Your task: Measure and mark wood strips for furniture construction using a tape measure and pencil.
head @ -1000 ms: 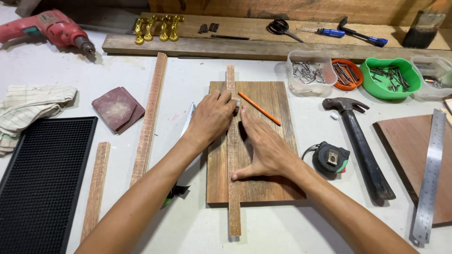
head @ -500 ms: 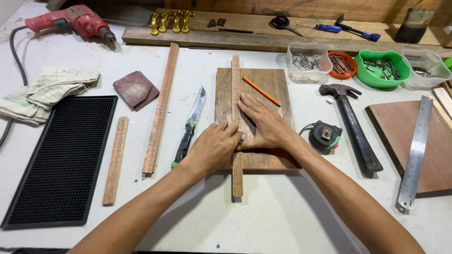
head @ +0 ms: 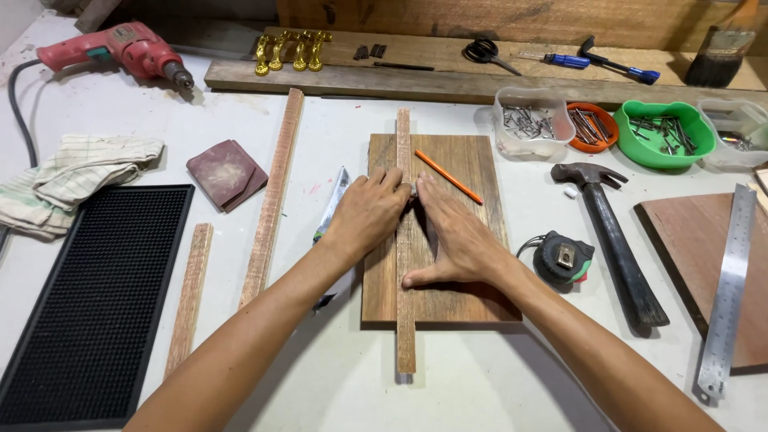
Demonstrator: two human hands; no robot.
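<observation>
On the board [head: 460, 264], both hands have slid back up the strip [head: 405, 264] toward 12 o'clock: left hand [head: 370, 212] pinching something small against it, right hand [head: 456, 236] flat, holding nothing.

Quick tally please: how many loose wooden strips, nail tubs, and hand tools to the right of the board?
Wooden strips: 3 (under the hands, long, short)
Nail tubs: 4 (clear, orange, green, clear)
Tools: 3 (hammer, tape measure, steel ruler)
Total: 10
</observation>
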